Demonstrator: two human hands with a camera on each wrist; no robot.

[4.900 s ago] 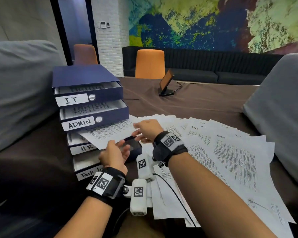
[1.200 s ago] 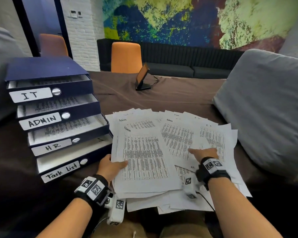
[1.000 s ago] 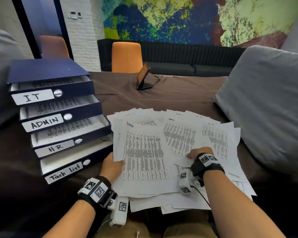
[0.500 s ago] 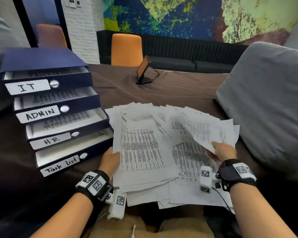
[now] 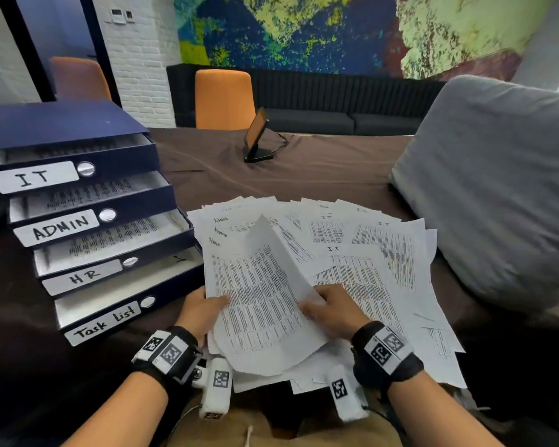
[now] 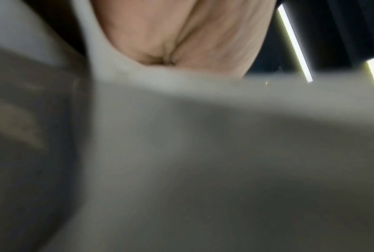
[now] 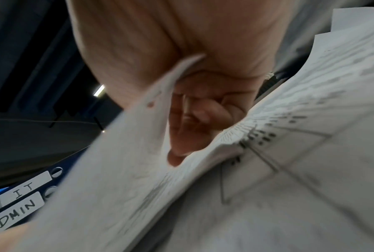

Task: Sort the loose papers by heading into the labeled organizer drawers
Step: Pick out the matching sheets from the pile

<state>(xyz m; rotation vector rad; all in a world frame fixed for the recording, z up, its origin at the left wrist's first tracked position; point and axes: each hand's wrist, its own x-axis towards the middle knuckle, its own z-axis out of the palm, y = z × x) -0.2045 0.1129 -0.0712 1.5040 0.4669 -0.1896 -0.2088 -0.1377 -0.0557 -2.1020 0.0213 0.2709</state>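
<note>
A dark blue organizer (image 5: 78, 130) stands at the left with open drawers labeled IT (image 5: 34, 177), ADMIN (image 5: 58, 227), HR (image 5: 81, 275) and Task list (image 5: 104, 322); the upper three hold printed sheets. Loose papers (image 5: 368, 269) headed Admin or IT fan across the table. My left hand (image 5: 200, 309) grips the left edge of a small stack (image 5: 255, 311), thumb on top. My right hand (image 5: 331, 309) pinches the near corner of a curled sheet (image 5: 271, 243) lying over that stack. In the right wrist view the right hand (image 7: 203, 110) curls round this sheet (image 7: 127, 162). The left wrist view is blurred paper (image 6: 203, 136).
A large grey cushion (image 5: 497, 188) crowds the papers' right side. A small screen on a stand (image 5: 257, 137) sits farther back on the brown tablecloth (image 5: 304, 175), with an orange chair (image 5: 223, 98) behind it.
My right hand picked a sheet from the right of the pile and swung it left onto the stack my left hand holds. Earlier both hands slid a sheet in at the HR drawer.
</note>
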